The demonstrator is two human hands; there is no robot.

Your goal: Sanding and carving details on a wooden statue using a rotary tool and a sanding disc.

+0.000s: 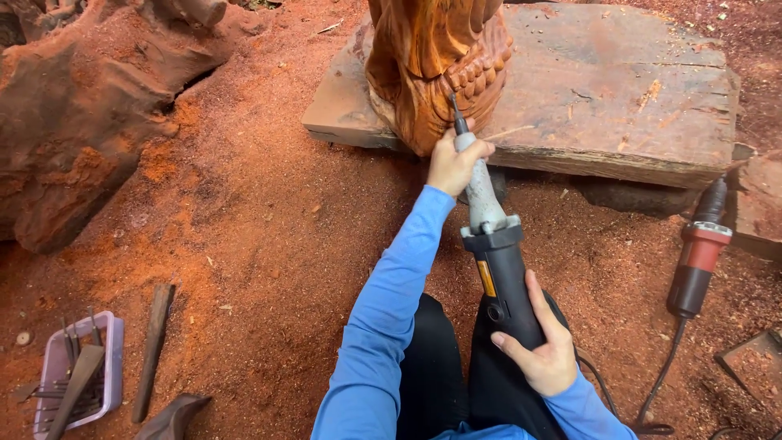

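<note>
A carved reddish wooden sculpture (432, 61) stands on a thick wooden slab (619, 90). I hold a long black and grey die grinder (497, 253) with both hands. My left hand (454, 160) grips its slim grey neck close to the bit, which touches the carved base of the sculpture. My right hand (539, 346) wraps the black rear body of the grinder, above my lap. Both sleeves are blue.
A second rotary tool (699, 257), red and black with a cord, lies on the sawdust at right. A small plastic tray (77, 371) of chisels sits at lower left beside a wooden stick (153, 350). A large rough log (81, 122) fills the upper left.
</note>
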